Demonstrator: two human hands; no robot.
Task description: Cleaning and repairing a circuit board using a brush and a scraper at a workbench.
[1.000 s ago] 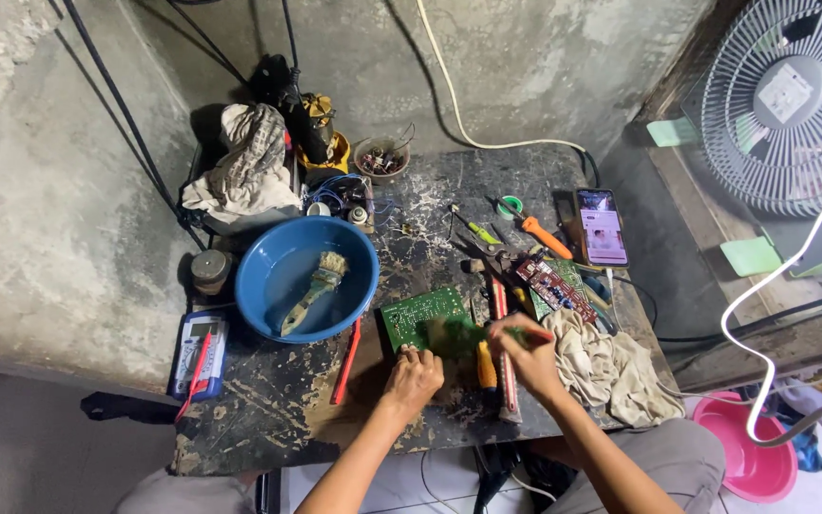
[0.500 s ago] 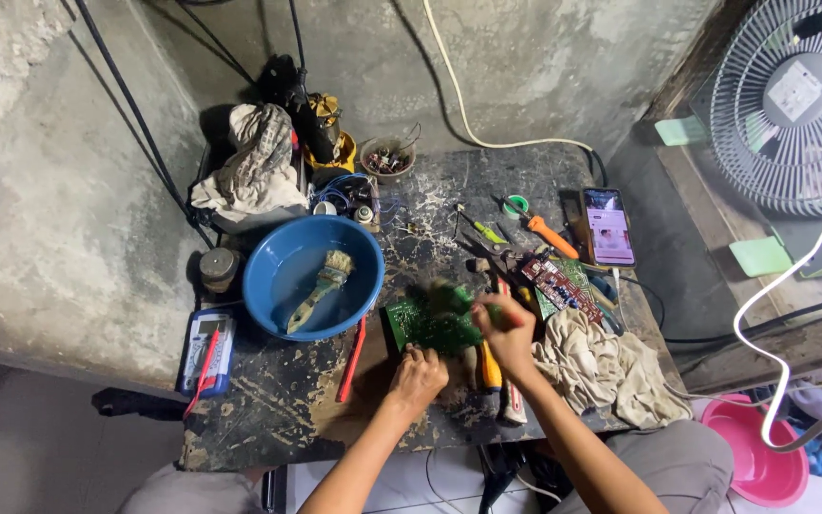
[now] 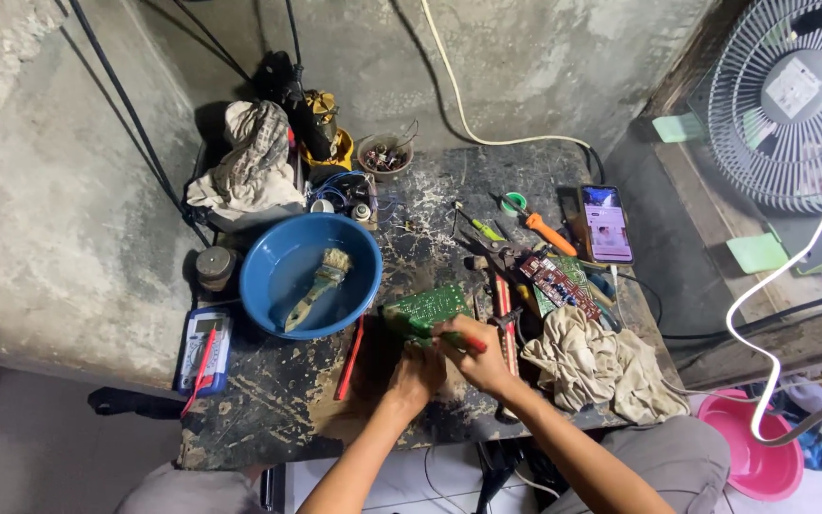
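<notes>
Circuit board [image 3: 422, 310]: green, rectangular, component side up, tilted slightly off level. Position: near the front-centre of the dark workbench [image 3: 268, 400], just right of the blue basin [image 3: 268, 257]. Its near edge is covered by both hands. Red-handled tool [image 3: 466, 342]: slim, lying across the board's near right corner, gripped.

Glossy blue plastic basin [image 3: 278, 276] on a rough, paint-flecked desk [image 3: 268, 400]; beside it matt green circuit board [image 3: 425, 309]; crumpled cloth rag [image 3: 601, 366].

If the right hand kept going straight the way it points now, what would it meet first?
Probably the green circuit board: the right hand points up-left with a red tool at it. Beyond lies the blue plastic basin; depth is unclear.
</notes>
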